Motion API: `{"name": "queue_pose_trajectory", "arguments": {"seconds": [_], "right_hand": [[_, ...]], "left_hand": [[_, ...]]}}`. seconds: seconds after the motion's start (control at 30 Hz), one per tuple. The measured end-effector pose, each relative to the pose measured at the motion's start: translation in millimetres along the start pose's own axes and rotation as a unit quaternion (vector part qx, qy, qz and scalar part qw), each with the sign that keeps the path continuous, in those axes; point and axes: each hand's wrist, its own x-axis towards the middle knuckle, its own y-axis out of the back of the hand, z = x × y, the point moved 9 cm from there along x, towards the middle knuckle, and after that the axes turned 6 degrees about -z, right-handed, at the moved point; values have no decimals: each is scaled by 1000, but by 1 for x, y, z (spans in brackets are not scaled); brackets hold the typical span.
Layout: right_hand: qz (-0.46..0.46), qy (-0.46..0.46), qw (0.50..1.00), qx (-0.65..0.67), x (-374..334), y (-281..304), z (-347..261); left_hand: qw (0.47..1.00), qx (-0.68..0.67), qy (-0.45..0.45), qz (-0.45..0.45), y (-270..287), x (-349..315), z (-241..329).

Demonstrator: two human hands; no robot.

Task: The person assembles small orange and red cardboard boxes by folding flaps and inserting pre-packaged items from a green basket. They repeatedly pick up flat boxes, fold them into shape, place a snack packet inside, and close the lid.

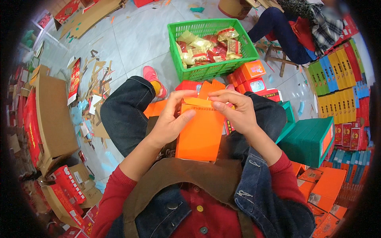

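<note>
An orange cardboard box (200, 133) stands between my knees, its flaps raised at the far end. My left hand (171, 117) grips its left upper edge, thumb on the front face and fingers behind the flap. On the right side, my right hand (236, 107) pinches the box's top edge and flap between thumb and fingers. Whether anything is inside the box cannot be seen. Just beyond my hands lie red and orange boxes (250, 75), and a green plastic crate (212, 47) holds several gold and red wrapped packets (206, 49).
Dark green boxes (307, 139) and stacked orange boxes (323, 186) stand at my right, beside rows of colourful cartons (337, 79). Cardboard scraps (101, 83) litter the floor at left, near a large brown carton (57, 115). Another person (278, 31) sits at the far right.
</note>
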Motion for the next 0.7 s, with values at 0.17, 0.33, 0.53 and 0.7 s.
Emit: {"name": "queue_pose_trajectory", "arguments": {"seconds": [0.17,0.33,0.53,0.7], "right_hand": [[-72,-126,986,87,1,-4,24],[-184,-79,969,144,30,-15,8],[-167,-82,976,114,33,-20,1],[-197,-135,954,179,23,-25,11]], "left_hand": [[1000,-2,10,-26,-3,-1,-5],[999,-14,-24,-34,-6,4,3],[999,-14,-22,-28,-2,1,-2],[999,-48,-16,3,-2,-2,-5]]}}
